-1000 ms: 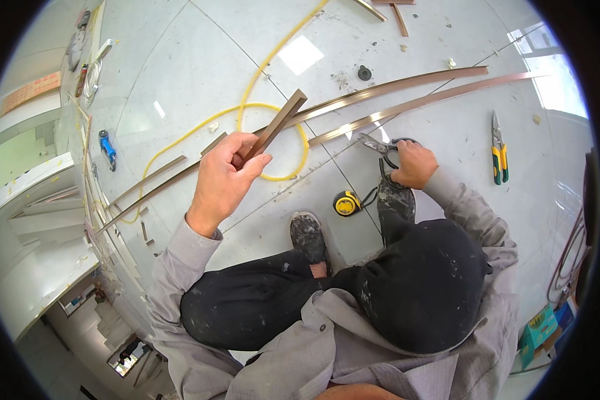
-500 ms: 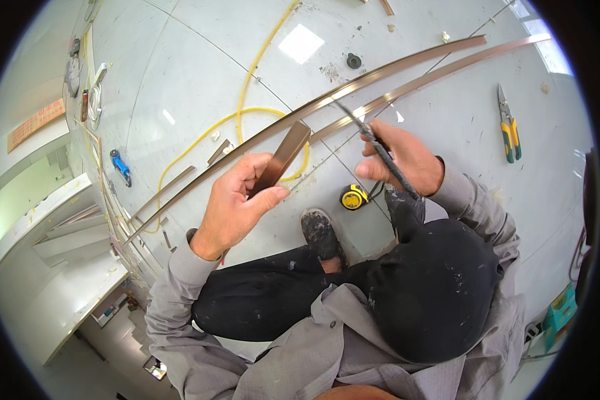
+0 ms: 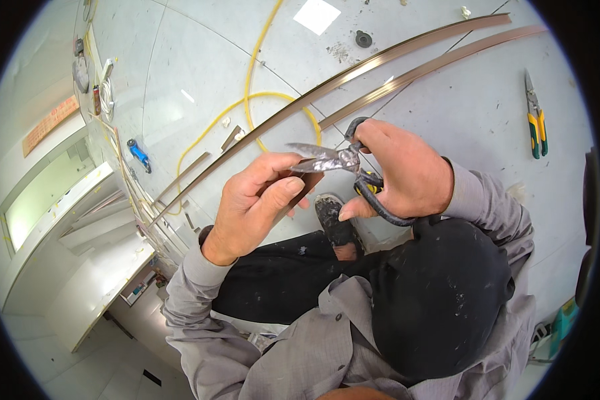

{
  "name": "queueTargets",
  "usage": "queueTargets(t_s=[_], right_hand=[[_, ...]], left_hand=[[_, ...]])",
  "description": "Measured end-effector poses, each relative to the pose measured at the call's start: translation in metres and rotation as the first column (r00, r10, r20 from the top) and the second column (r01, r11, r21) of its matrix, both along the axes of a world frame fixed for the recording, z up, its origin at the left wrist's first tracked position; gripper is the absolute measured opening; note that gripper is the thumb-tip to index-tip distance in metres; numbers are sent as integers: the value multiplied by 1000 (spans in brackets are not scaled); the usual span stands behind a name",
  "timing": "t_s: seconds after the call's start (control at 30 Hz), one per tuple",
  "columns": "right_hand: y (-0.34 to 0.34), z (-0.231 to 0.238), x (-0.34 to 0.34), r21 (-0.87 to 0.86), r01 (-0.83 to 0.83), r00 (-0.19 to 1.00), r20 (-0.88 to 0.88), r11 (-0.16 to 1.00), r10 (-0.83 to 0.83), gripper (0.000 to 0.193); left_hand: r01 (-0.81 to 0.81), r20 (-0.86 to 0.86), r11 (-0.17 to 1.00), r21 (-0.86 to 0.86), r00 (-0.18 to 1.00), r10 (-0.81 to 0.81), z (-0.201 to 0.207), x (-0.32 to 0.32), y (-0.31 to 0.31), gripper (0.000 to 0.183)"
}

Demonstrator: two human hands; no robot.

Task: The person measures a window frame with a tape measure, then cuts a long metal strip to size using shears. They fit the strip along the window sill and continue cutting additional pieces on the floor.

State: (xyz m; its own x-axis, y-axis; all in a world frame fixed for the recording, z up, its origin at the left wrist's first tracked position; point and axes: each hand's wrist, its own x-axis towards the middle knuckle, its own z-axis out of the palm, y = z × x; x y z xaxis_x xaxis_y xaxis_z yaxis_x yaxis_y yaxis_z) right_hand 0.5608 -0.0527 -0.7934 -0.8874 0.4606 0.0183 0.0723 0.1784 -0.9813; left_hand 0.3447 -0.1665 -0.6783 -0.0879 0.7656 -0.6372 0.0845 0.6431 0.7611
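Observation:
A pair of scissors [image 3: 340, 160] with black handles is in my right hand [image 3: 407, 167], its blades apart and pointing left. My left hand [image 3: 257, 203] pinches a short piece of brown metal trim [image 3: 311, 180]. The blades reach over the end of that piece, close to my left fingertips; whether they touch it I cannot tell. Part of the trim is hidden behind the blades and my fingers. Behind the scissors' lower handle a black and yellow tape measure [image 3: 369, 184] shows only in part.
Two long bronze trim strips [image 3: 380, 59] [image 3: 420, 75] lie across the tiled floor beyond my hands. A yellow hose [image 3: 248, 80] loops under one. Snips [image 3: 534, 117] with yellow-green handles lie at the right, a blue tool [image 3: 139, 155] at the left. My shoe [image 3: 331, 212] is below my hands.
The scissors have turned and opened, and my right hand has brought them left to the trim piece. My left hand has tilted that piece lower. The whole view has shifted slightly.

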Motion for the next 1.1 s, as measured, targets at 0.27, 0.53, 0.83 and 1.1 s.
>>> queueTargets(t_s=[0.27, 0.53, 0.83, 1.1], right_hand=[[8, -2, 4, -7, -39, 999, -30, 999, 38, 80], [6, -1, -4, 22, -32, 998, -44, 999, 33, 76], [9, 5, -8, 66, -75, 997, 15, 995, 75, 69], [11, 9, -9, 53, -84, 996, 24, 995, 82, 67]], left_hand=[[69, -67, 996, -52, 995, -73, -1, 1, 12, 26], [43, -53, 998, -46, 998, -46, 0, 0, 11, 25], [-8, 5, 999, -39, 1000, 8, 4, -1, 5, 26], [-4, 27, 1000, -24, 1000, 5, 6, -4, 3, 27]])
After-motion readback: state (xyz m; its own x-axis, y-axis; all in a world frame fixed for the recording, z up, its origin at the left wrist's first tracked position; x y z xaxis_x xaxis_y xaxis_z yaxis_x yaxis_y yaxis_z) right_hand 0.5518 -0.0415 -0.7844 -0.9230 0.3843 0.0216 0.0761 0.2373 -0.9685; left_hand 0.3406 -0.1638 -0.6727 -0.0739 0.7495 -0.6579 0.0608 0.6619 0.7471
